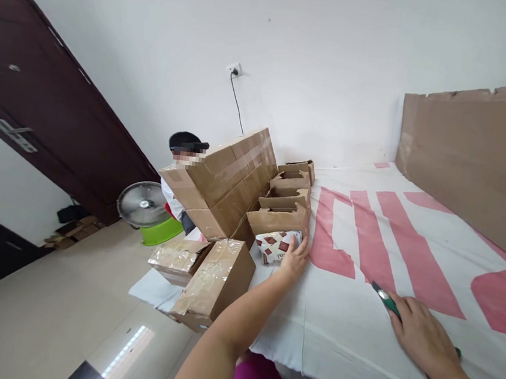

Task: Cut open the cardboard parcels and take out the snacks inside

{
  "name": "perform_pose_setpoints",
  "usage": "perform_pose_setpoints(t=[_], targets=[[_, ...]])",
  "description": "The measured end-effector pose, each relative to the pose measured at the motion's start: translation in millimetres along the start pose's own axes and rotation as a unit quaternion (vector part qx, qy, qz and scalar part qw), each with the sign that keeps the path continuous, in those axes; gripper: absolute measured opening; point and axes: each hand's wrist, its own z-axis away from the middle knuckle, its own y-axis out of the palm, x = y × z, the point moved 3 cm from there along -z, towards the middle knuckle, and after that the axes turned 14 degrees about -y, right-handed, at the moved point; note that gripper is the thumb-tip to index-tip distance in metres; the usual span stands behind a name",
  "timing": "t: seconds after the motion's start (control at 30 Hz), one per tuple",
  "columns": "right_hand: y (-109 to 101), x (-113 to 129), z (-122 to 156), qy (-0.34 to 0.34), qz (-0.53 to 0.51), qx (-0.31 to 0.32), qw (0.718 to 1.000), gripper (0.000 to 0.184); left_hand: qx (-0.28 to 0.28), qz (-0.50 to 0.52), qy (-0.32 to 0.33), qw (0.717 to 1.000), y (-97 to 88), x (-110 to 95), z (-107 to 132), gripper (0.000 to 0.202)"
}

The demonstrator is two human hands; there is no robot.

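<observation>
My left hand (295, 259) grips the right end of a cream packet (269, 247) printed with brown and red diamonds. That packet lies on the table against the near end of a row of open cardboard boxes (277, 221). In my right hand (423, 334) is a green-handled utility knife (388, 301), its tip pointing left and away from me. This hand rests low over the cloth-covered table (333, 324), to the right of the packet.
Taped cartons (211, 281) stand at the table's left edge, beside a tall carton stack (231, 181). Behind the stack is a person in a black cap (185, 141). A fan (143, 203) stands on the floor. A large cardboard sheet or box (473, 158) is at right.
</observation>
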Motion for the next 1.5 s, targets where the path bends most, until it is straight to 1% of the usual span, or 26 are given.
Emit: perform_pose_setpoints(t=[0.07,0.13,0.2,0.23,0.3,0.33,0.37,0.4,0.47,0.53,0.63,0.73,0.93,1.07,1.23,1.37,1.5], targets=[[-1,1,0,-0.003,-0.004,-0.001,1.0,0.041,-0.012,0.005,-0.033,0.999,-2.9,9,11,0.051],[-2,1,0,-0.002,-0.012,-0.003,1.0,0.04,-0.035,0.009,-0.073,0.997,-3.0,13,26,0.055],[-2,2,0,0.001,-0.023,-0.011,1.0,0.04,-0.087,0.037,-0.153,0.984,0.7,17,44,0.06],[-2,2,0,0.002,-0.028,-0.016,0.999,0.04,-0.127,0.072,-0.218,0.965,3.9,21,53,0.062],[0,1,1,0.004,-0.039,-0.023,0.999,0.04,-0.179,0.16,-0.343,0.908,15.0,34,66,0.07],[2,0,1,0.005,-0.044,-0.024,0.999,0.039,-0.189,0.198,-0.387,0.88,21.7,42,69,0.074],[4,-1,1,0.006,-0.047,-0.024,0.999,0.039,-0.188,0.223,-0.413,0.863,28.2,49,68,0.076],[5,-1,2,0.006,-0.051,-0.023,0.998,0.039,-0.182,0.237,-0.426,0.854,33.8,55,64,0.077],[8,-3,2,0.006,-0.051,-0.024,0.998,0.039,-0.175,0.24,-0.435,0.85,41.4,64,52,0.077],[10,-3,3,0.004,-0.048,-0.028,0.998,0.039,-0.177,0.232,-0.45,0.844,46.0,67,38,0.079],[10,-3,4,0.0,-0.045,-0.033,0.998,0.039,-0.184,0.223,-0.479,0.829,51.1,61,20,0.078],[11,-3,5,-0.003,-0.044,-0.037,0.998,0.039,-0.187,0.215,-0.492,0.822,55.0,55,4,0.076],[17,-6,6,-0.01,-0.05,-0.039,0.998,0.038,-0.18,0.198,-0.498,0.825,59.2,57,-30,0.073],[23,-9,9,-0.011,-0.057,-0.035,0.998,0.036,-0.168,0.188,-0.497,0.83,63.7,60,-59,0.075],[34,-14,15,-0.021,-0.061,-0.037,0.997,0.037,-0.152,0.184,-0.497,0.834,69.3,71,-91,0.078],[41,-19,17,-0.024,-0.058,-0.04,0.997,0.037,-0.137,0.188,-0.482,0.845,68.5,84,-105,0.077],[41,-21,15,-0.029,-0.061,-0.037,0.997,0.036,-0.111,0.2,-0.463,0.856,65.6,91,-102,0.076]])
